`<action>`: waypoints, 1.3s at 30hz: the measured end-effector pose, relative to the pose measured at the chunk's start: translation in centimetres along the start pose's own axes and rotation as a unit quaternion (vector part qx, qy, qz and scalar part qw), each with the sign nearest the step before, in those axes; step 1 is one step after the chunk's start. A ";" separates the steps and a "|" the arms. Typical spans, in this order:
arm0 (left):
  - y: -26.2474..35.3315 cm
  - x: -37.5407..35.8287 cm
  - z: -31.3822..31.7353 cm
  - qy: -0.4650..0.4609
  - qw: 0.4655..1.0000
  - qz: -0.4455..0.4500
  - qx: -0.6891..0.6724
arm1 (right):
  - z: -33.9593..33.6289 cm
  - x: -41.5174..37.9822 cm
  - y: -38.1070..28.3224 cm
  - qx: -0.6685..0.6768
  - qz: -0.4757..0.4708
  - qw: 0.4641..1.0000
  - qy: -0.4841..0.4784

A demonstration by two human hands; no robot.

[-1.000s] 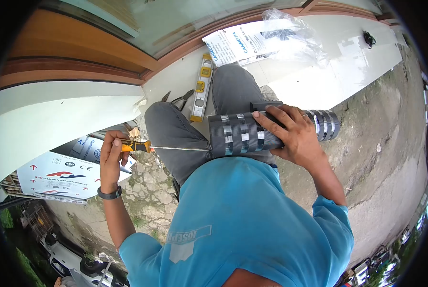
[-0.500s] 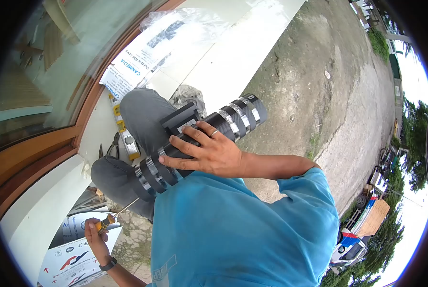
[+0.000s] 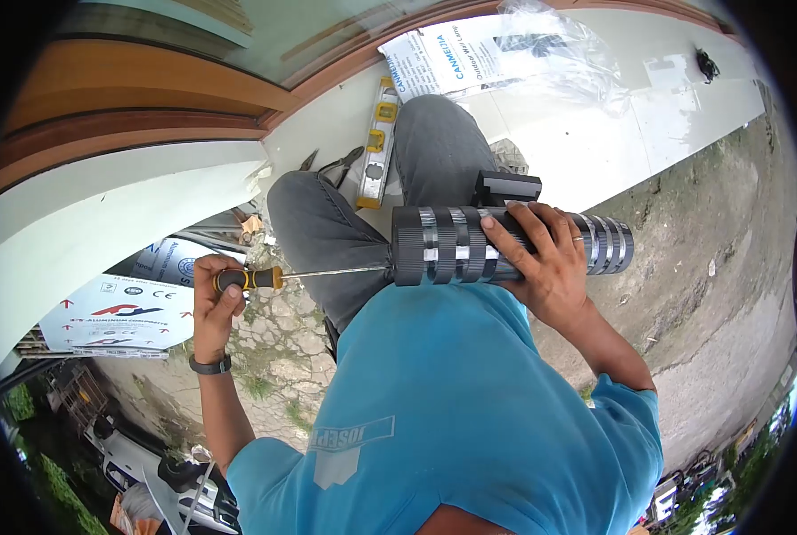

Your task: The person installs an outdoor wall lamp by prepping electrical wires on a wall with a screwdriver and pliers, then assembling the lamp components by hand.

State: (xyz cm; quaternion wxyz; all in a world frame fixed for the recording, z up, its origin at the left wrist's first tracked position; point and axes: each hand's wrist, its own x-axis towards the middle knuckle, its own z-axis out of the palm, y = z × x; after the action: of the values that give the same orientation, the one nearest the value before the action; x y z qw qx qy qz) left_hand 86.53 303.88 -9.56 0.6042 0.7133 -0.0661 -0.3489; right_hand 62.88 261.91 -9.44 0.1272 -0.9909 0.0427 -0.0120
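Note:
My left hand point(image 3: 216, 303), with a dark watch on its wrist, is closed round the yellow and black handle of a screwdriver point(image 3: 261, 278). Its long shaft reaches the left end of a black cylindrical wall lamp point(image 3: 488, 245) with clear ribbed bands. The lamp lies across my lap, nearly level, its rectangular mounting bracket point(image 3: 507, 188) on the far side. Draped over the lamp's middle, my right hand point(image 3: 546, 267) grips it with curled fingers. Where the screwdriver tip meets the lamp's end is too small to make out.
Beyond my knees lie a yellow spirit level point(image 3: 377, 143), pliers point(image 3: 341, 166) and a lamp box point(image 3: 443, 58) with clear plastic wrap point(image 3: 572, 62). A wood-framed glass door point(image 3: 274, 100) stands ahead. Printed panels point(image 3: 118, 312) are at left; rough ground point(image 3: 715, 241) is at right.
My view has rotated and now looks more directly down. The lamp has gone from slanted to nearly level in view. The screwdriver stays in my left hand, its tip still at the lamp's end.

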 end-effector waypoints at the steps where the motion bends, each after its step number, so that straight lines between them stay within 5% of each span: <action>1: -1.1 -0.2 -1.3 0.026 0.999 -0.025 0.029 | 0.0 0.1 0.0 0.016 0.005 1.000 0.001; 5: -2.1 0.6 -1.2 0.095 0.988 -0.087 0.088 | -0.3 0.6 0.2 0.023 0.013 1.000 -0.012; 9: 0.7 1.0 1.7 0.041 0.998 0.055 0.008 | -0.6 0.6 0.5 0.029 0.010 0.999 -0.012; 16: -0.3 1.1 -0.3 0.083 0.991 -0.017 0.102 | -0.2 0.8 0.8 0.054 0.003 0.998 0.014; 19: 0.6 1.2 2.4 0.072 0.980 0.158 0.094 | -0.2 0.8 1.3 0.078 0.000 0.997 0.014; 21: -0.4 0.9 0.7 0.039 0.987 0.123 0.091 | -0.4 0.8 1.2 0.089 0.008 0.996 0.013; 25: 0.7 0.9 -3.0 -0.050 0.982 -0.153 0.096 | -0.9 1.4 1.1 0.097 0.007 0.995 0.017; 27: 1.5 1.0 -2.5 -0.077 0.987 -0.119 0.070 | -0.6 1.3 1.4 0.110 0.025 0.993 0.028; 29: 2.1 0.5 0.2 -0.085 0.995 0.057 0.007 | -0.4 1.0 1.5 0.111 0.045 0.992 0.033; 33: 2.6 0.7 -0.5 -0.078 0.983 0.150 0.075 | -0.2 0.8 1.5 0.099 0.037 0.994 0.033; 36: 5.5 0.9 -1.2 -0.073 0.985 0.087 0.127 | -0.5 0.8 1.4 0.086 0.021 0.996 0.022; 37: 6.0 1.6 -0.6 -0.055 0.975 0.127 0.172 | -0.7 1.0 1.3 0.080 0.008 0.997 0.018; 39: 6.9 2.4 -1.2 -0.061 0.980 0.002 0.188 | -0.8 1.0 1.0 0.084 0.001 0.996 0.014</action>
State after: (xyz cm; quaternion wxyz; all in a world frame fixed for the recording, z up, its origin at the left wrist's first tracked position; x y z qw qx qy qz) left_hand 91.22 301.82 -4.29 0.4550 0.7912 -0.1690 -0.3720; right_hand 63.81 260.64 -8.95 0.2090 -0.9765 0.0443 -0.0290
